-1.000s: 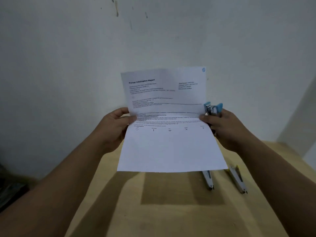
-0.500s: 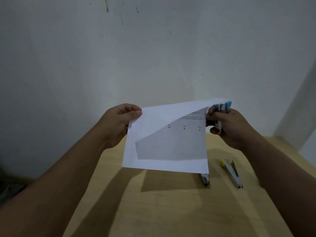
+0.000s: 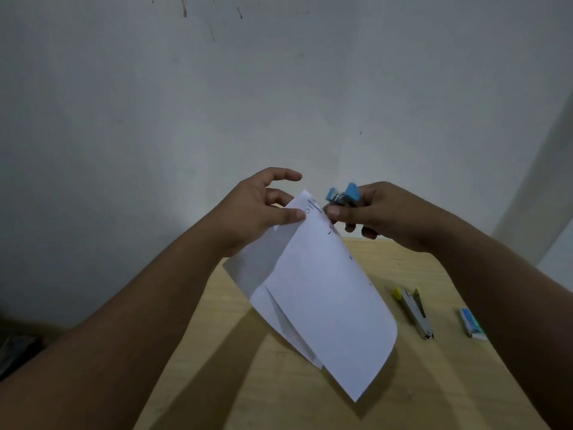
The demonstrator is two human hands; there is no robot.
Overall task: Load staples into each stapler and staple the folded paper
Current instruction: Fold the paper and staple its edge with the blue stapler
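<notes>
A white printed paper [image 3: 325,305], folded over on itself, hangs slanting down to the right above the wooden table [image 3: 310,405]. My left hand [image 3: 257,209] pinches its top corner with the thumb; the other fingers spread loosely. My right hand [image 3: 381,215] grips a blue stapler [image 3: 344,195] and also pinches the paper's top edge just right of the left thumb. The stapler's nose points left, close to the paper's corner. A yellow stapler [image 3: 414,311] lies on the table at the right.
A small blue and white staple box [image 3: 472,324] lies on the table right of the yellow stapler, partly hidden by my right forearm. A plain grey wall stands behind the table. Something dark sits at the lower left beyond the table.
The sheet, held open and flat a second ago, has been folded over. Both hands came together at its top corner, and the paper now hangs slanted. The view shifted left.
</notes>
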